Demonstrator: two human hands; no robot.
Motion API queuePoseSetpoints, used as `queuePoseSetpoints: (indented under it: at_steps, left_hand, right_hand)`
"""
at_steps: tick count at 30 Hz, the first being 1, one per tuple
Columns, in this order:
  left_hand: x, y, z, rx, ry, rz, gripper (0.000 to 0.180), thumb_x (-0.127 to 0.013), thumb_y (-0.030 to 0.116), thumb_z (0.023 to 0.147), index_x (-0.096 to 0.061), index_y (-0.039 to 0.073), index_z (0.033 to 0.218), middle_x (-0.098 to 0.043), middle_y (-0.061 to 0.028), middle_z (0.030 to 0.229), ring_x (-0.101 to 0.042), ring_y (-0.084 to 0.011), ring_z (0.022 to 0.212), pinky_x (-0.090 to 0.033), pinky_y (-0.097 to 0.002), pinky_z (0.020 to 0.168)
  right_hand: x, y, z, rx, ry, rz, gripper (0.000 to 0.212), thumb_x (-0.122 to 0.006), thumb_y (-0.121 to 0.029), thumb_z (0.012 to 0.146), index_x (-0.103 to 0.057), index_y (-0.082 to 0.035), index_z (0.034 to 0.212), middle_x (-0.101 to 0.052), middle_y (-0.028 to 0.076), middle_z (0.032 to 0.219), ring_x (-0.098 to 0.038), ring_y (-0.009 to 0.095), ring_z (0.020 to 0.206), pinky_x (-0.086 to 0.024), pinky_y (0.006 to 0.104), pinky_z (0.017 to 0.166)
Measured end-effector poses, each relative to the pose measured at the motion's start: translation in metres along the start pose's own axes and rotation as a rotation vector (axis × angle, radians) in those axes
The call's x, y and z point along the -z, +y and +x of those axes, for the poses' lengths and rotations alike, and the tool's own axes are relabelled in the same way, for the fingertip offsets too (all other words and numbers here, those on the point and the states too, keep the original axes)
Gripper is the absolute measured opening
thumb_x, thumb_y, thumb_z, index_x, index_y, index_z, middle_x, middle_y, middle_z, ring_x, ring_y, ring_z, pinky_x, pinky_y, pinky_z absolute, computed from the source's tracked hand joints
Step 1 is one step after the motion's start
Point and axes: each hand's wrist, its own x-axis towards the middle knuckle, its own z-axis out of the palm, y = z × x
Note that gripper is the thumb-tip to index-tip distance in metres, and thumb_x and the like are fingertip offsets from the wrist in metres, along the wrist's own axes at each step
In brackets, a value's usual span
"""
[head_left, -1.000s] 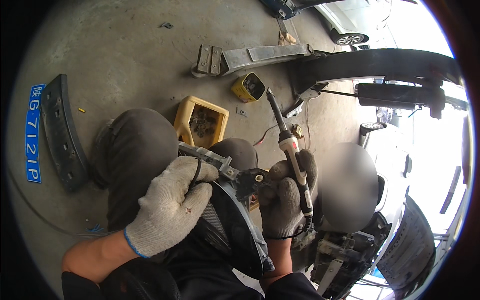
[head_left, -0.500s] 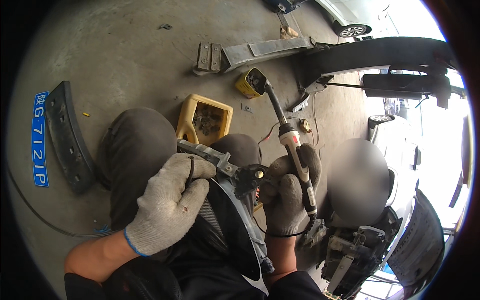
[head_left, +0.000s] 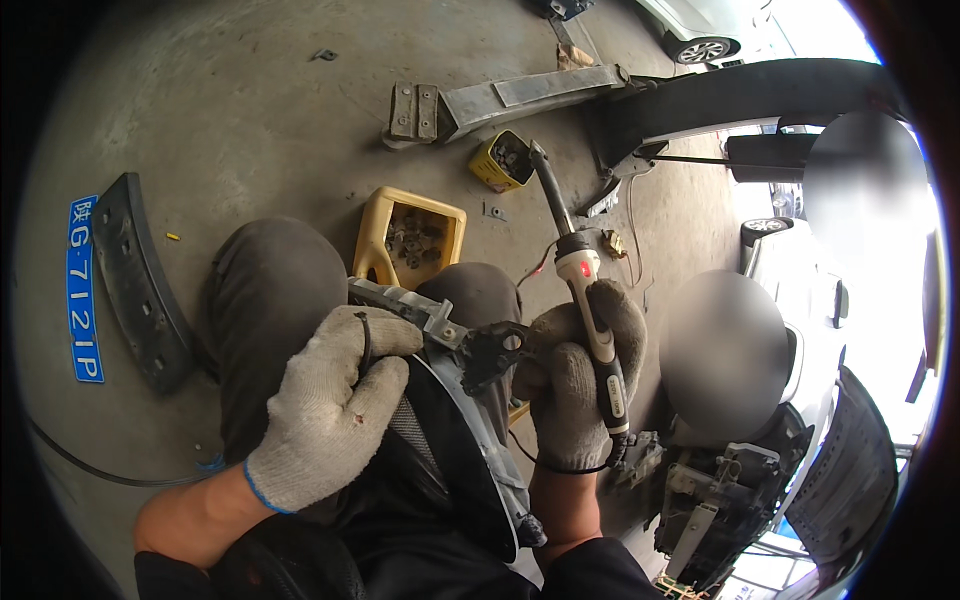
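My left hand (head_left: 335, 410), in a grey knit glove, is closed with a thin black strip (head_left: 365, 338) pinched between thumb and fingers. Its fingertips rest near the grey edge of a long black-and-grey car part (head_left: 490, 445) lying across my lap. In my gloved right hand (head_left: 575, 385) a white-and-black soldering iron (head_left: 592, 300) is gripped. A red light glows on its handle, and its dark shaft points up and away. The right fingers are also close by the black bracket (head_left: 492, 357) at the part's end; whether they touch it is hidden.
A cut-open yellow jug (head_left: 366, 238) and a small yellow tin (head_left: 484, 168) hold small pieces. Left lie a black plastic strip panel (head_left: 145, 285) and a blue number plate (head_left: 82, 290). A lift arm (head_left: 530, 95) spans beyond. A person (head_left: 725, 350) is at right, beside dismantled car parts (head_left: 705, 510).
The view has shifted slightly. My hands keep the same holds, and the red light on the soldering iron shows brighter. Another person has come into view at the upper right.
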Motion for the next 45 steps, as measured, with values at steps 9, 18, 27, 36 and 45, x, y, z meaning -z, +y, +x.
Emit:
queuePoseSetpoints:
  at_steps: [9, 18, 27, 36, 45]
  left_hand:
    - [0.007, 0.012, -0.001, 0.109, -0.049, -0.015, 0.029, -0.047, 0.000, 0.092, -0.061, -0.004, 0.116, -0.062, -0.0068, 0.092, -0.055, -0.0091, 0.068, -0.048, -0.0237, 0.063]
    - [-0.001, 0.057, -0.015, 0.214, 0.160, 0.396, 0.035, -0.050, 0.004, 0.096, -0.060, -0.007, 0.128, -0.068, -0.0078, 0.088, -0.053, -0.0058, 0.066, -0.043, -0.0206, 0.056]
    - [-0.012, 0.124, -0.023, 0.060, 0.005, 1.028, 0.028, -0.052, 0.000, 0.089, -0.067, -0.004, 0.113, -0.066, -0.0061, 0.083, -0.048, -0.0059, 0.063, -0.039, -0.0206, 0.057]
    - [-0.043, 0.157, -0.019, 0.045, -0.231, 1.365, 0.033, -0.054, -0.007, 0.082, -0.068, -0.006, 0.111, -0.070, -0.0160, 0.085, -0.068, -0.0216, 0.077, -0.053, -0.0309, 0.075]
    - [-0.072, 0.154, 0.002, -0.073, -0.398, 1.656, 0.023, -0.067, -0.002, 0.078, -0.073, 0.000, 0.100, -0.071, -0.0161, 0.088, -0.070, -0.0299, 0.079, -0.054, -0.0351, 0.071]
  right_hand:
    - [0.021, 0.019, 0.005, 0.174, 0.075, 0.166, 0.059, -0.055, -0.007, 0.086, -0.039, -0.005, 0.143, -0.067, 0.021, 0.103, -0.063, 0.018, 0.065, -0.053, 0.0281, 0.056]
    - [0.071, 0.038, -0.011, 0.148, 0.214, 0.307, 0.077, -0.060, -0.055, 0.095, -0.038, -0.003, 0.147, -0.066, 0.012, 0.090, -0.055, 0.014, 0.059, -0.045, 0.0255, 0.050]
    - [0.098, 0.062, -0.035, 0.116, 0.206, 0.631, 0.076, -0.069, -0.051, 0.090, -0.049, 0.003, 0.139, -0.068, 0.011, 0.099, -0.058, 0.010, 0.070, -0.046, 0.0221, 0.058]
    - [0.121, 0.076, -0.060, -0.074, -0.063, 0.802, 0.045, -0.058, -0.018, 0.094, -0.053, 0.004, 0.133, -0.071, 0.011, 0.111, -0.063, 0.007, 0.079, -0.051, 0.0217, 0.069]
    - [0.123, 0.073, -0.057, -0.162, -0.229, 0.735, 0.042, -0.064, -0.016, 0.088, -0.059, 0.006, 0.125, -0.069, 0.014, 0.113, -0.067, 0.017, 0.093, -0.053, 0.0319, 0.083]
